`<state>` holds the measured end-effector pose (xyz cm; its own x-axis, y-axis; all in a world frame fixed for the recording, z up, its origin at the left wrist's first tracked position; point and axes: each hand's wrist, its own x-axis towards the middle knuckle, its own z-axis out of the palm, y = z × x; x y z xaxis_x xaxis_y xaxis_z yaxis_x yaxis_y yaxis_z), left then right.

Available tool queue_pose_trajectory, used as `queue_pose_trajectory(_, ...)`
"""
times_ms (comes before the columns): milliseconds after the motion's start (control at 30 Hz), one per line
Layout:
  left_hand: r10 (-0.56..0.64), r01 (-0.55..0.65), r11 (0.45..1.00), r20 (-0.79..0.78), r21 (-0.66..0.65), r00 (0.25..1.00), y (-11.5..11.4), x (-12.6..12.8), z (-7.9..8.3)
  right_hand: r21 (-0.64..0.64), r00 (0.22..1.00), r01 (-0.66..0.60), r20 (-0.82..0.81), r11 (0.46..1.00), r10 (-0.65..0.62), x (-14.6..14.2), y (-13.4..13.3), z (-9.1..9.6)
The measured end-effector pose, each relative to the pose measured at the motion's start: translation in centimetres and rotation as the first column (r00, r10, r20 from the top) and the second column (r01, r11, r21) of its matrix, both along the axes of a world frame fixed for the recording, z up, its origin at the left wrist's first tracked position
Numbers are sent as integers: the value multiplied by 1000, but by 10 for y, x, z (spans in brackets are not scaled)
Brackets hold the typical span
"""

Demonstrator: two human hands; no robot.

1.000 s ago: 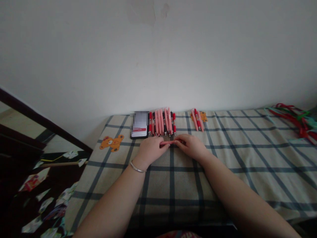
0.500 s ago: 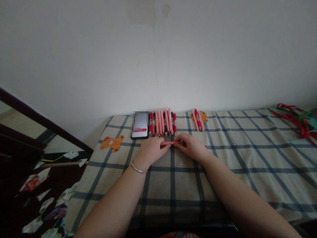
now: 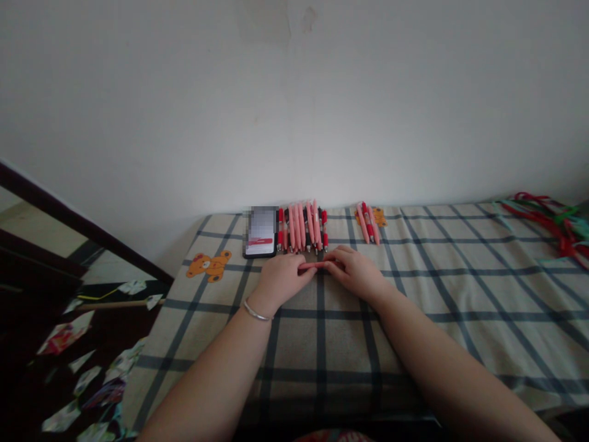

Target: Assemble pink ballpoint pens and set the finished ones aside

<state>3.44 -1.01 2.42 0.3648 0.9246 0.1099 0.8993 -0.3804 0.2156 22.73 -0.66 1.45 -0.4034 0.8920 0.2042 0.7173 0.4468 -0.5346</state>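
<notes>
My left hand (image 3: 280,277) and my right hand (image 3: 356,269) meet over a checked cloth (image 3: 414,294), both closed on one pink pen (image 3: 317,265) held crosswise between their fingertips. A silver bangle (image 3: 254,310) circles my left wrist. Just beyond the hands lies a row of several pink and red pens (image 3: 302,228), side by side. A smaller group of pens (image 3: 367,223) lies to the right of it.
A phone (image 3: 261,231) with a lit screen lies left of the pen row, near the white wall (image 3: 294,104). Red and green cords (image 3: 550,222) are heaped at the far right. Paper scraps (image 3: 83,368) litter the dark floor at the left.
</notes>
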Motion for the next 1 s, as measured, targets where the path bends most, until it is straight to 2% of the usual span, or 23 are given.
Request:
queue_pose_trajectory(233,9,-9,1000,-9,-27,1000,-1,1,2,-18,996,15,88,1000,-13,0,0,2)
queue_pose_trajectory(667,4,-4,1000,-14,11,1000,0,0,-1,-5,1000,-27,-6,1000,27,2,4,-3)
queue_pose_trajectory(1000,-7,8,1000,-4,10,1000,0,0,-1,30,1000,-6,11,1000,6,-1,-2,1)
